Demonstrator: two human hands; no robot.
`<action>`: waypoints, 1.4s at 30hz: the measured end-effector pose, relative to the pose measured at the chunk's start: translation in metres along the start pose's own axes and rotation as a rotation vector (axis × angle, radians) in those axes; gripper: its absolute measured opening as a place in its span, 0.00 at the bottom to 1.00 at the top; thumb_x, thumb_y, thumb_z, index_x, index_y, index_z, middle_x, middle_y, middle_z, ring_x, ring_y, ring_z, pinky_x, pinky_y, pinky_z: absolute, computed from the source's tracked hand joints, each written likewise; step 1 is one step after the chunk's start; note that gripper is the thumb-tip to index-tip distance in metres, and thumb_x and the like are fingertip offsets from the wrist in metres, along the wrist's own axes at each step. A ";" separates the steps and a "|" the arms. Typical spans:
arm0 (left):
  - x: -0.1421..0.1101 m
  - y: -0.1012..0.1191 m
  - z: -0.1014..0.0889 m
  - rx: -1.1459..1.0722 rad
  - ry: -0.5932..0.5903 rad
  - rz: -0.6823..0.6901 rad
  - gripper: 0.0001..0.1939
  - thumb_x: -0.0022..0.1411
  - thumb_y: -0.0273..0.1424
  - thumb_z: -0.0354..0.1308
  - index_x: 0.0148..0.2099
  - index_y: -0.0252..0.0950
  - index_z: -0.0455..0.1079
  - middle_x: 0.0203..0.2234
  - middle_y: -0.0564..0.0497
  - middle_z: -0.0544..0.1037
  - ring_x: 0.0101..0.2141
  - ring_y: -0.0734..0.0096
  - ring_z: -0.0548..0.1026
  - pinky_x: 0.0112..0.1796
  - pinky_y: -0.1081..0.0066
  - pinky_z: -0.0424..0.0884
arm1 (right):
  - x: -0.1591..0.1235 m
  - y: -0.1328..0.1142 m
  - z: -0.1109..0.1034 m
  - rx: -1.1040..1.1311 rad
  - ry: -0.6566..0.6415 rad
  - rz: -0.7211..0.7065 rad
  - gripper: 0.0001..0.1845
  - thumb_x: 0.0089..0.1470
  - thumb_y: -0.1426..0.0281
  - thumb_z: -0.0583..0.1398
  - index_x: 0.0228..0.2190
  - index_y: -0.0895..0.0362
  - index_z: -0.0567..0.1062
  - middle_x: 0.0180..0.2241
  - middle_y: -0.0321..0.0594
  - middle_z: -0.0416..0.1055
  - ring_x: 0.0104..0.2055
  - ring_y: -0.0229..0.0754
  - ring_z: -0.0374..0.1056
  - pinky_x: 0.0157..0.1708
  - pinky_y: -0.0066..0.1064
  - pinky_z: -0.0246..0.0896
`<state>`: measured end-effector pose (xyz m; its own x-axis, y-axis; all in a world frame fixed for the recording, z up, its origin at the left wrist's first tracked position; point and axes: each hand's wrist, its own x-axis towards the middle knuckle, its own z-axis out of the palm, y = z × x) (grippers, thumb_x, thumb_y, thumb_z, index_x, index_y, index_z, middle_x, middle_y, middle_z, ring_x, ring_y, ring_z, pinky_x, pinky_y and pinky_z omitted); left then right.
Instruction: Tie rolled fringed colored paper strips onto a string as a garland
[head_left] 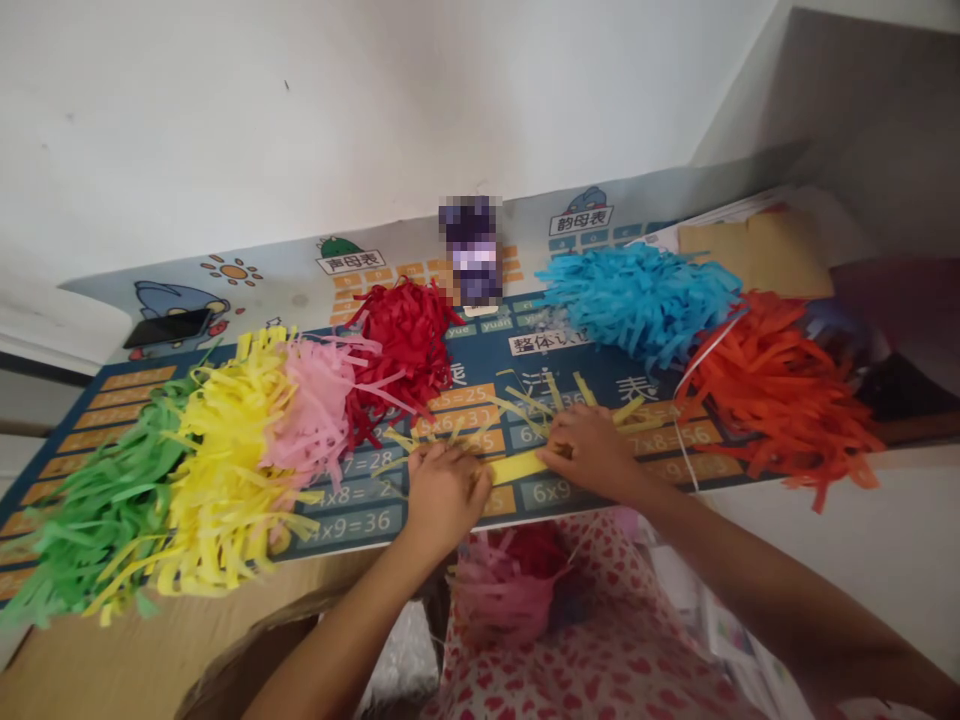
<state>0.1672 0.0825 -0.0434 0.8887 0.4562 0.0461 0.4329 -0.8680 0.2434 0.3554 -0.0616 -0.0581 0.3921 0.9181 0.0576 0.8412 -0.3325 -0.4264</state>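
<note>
My left hand (pixel 442 490) and my right hand (pixel 592 450) rest on a blue printed table mat (pixel 352 500), both pressing on a bundle of yellow paper strips (pixel 517 465) that lies between them. Fingers of both hands are curled down onto the strips. Loose yellow strips (pixel 540 400) fan out just behind the hands.
Fringed paper pom-poms lie along the mat: green (pixel 90 510), yellow (pixel 225 470), pink (pixel 315 400), red (pixel 401 340), blue (pixel 637 295), orange (pixel 780 385). A black phone (pixel 166 327) lies at far left, a blurred small object (pixel 471 250) at the wall. Pink shreds (pixel 502 590) sit in my lap.
</note>
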 end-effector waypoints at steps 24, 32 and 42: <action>-0.010 0.004 -0.003 0.272 0.040 0.485 0.07 0.67 0.29 0.53 0.42 0.36 0.73 0.34 0.49 0.78 0.41 0.61 0.73 0.56 0.52 0.56 | -0.019 -0.001 -0.005 -0.276 0.173 -0.557 0.05 0.59 0.71 0.59 0.30 0.56 0.74 0.32 0.37 0.75 0.41 0.43 0.64 0.55 0.46 0.42; 0.003 0.015 -0.012 0.319 -0.013 0.429 0.05 0.61 0.28 0.57 0.35 0.34 0.73 0.28 0.47 0.76 0.36 0.60 0.73 0.59 0.47 0.53 | -0.001 0.006 -0.006 -0.246 0.155 -0.539 0.11 0.58 0.73 0.58 0.24 0.57 0.74 0.25 0.37 0.72 0.36 0.40 0.64 0.53 0.43 0.44; -0.008 0.007 -0.001 0.205 0.230 0.322 0.07 0.64 0.28 0.55 0.33 0.38 0.72 0.28 0.51 0.78 0.36 0.64 0.74 0.59 0.45 0.51 | -0.012 -0.024 0.012 -0.319 0.303 -0.526 0.04 0.60 0.70 0.60 0.33 0.55 0.74 0.35 0.37 0.75 0.45 0.44 0.63 0.53 0.44 0.43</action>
<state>0.1624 0.0732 -0.0410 0.9363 0.1676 0.3086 0.1808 -0.9834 -0.0145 0.3259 -0.0624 -0.0599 -0.0507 0.8897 0.4538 0.9986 0.0511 0.0115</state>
